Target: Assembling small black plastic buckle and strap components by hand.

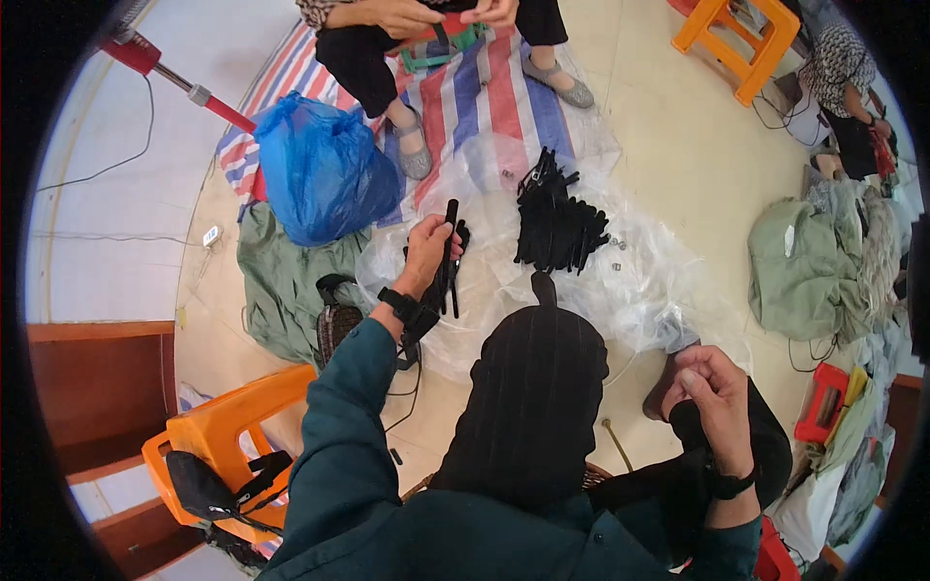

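My left hand (pixel 426 254) is closed around a short black strip (pixel 451 213), which points away from me. Right beside and below it, several more black strips (pixel 453 290) lie on clear plastic sheeting (pixel 494 334). A larger heap of black strips (pixel 562 230) lies on the same sheeting, right of my left hand. Over my right knee, my right hand (pixel 715 382) is closed with thumb and fingers together; anything between them is too small or hidden to name. A few small metallic pieces (pixel 617 254) are scattered at the heap's right edge.
Across from me another person's hands (pixel 436 15) work above a striped sheet (pixel 494 92). A blue plastic bag (pixel 325 169) stands at the left, beside green cloth (pixel 281 261). An orange stool (pixel 228 407) is near my left elbow. Green bundles (pixel 804 271) lie at the right.
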`<state>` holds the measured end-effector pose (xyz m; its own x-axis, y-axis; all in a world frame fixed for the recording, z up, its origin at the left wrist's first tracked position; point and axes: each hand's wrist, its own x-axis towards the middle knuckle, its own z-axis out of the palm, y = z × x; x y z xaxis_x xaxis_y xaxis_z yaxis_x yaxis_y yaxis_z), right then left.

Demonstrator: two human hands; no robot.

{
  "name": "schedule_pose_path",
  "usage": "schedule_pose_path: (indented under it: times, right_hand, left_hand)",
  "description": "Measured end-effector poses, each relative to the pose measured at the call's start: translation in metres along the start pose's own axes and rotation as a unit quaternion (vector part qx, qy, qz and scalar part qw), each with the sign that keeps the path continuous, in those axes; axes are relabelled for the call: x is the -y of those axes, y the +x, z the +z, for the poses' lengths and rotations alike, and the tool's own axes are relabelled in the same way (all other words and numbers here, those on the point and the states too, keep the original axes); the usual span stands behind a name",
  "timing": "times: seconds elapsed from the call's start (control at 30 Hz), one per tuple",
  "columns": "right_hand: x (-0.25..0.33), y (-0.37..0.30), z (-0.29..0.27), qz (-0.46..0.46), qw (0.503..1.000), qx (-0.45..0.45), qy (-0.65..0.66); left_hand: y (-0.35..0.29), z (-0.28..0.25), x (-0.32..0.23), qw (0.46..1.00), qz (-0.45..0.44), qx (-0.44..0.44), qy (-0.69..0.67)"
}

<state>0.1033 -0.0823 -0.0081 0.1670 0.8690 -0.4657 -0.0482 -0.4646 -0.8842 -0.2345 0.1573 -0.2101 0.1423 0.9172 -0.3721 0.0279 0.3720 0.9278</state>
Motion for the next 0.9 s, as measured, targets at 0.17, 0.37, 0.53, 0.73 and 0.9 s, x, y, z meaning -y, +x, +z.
schedule_pose_path:
  times: [0.17, 0.37, 0.53, 0.73, 0.9]
  right_hand:
    - [0.002, -0.007, -0.009, -0.027, 0.999, -0.02, -0.013]
    - [-0.013, 0.001, -0.019, -0.086, 0.996, 0.011, 0.013]
    - [-0.016, -0.001, -0.031, -0.131, 0.991, -0.003, 0.008]
    - [-0.027, 0.006, -0.04, -0.157, 0.987, -0.009, 0.015]
    - [-0.038, 0.016, -0.043, -0.138, 0.989, -0.015, 0.05]
  left_hand:
    - [-0.046, 0.042, -0.091, 0.991, 0.051, 0.113, -0.048]
    - [-0.112, 0.082, -0.173, 0.976, 0.123, 0.177, 0.024]
    - [-0.164, 0.125, -0.213, 0.951, 0.155, 0.264, 0.041]
    - [-0.216, 0.18, -0.226, 0.924, 0.167, 0.33, 0.096]
    - [-0.229, 0.209, -0.218, 0.906, 0.178, 0.377, 0.068]
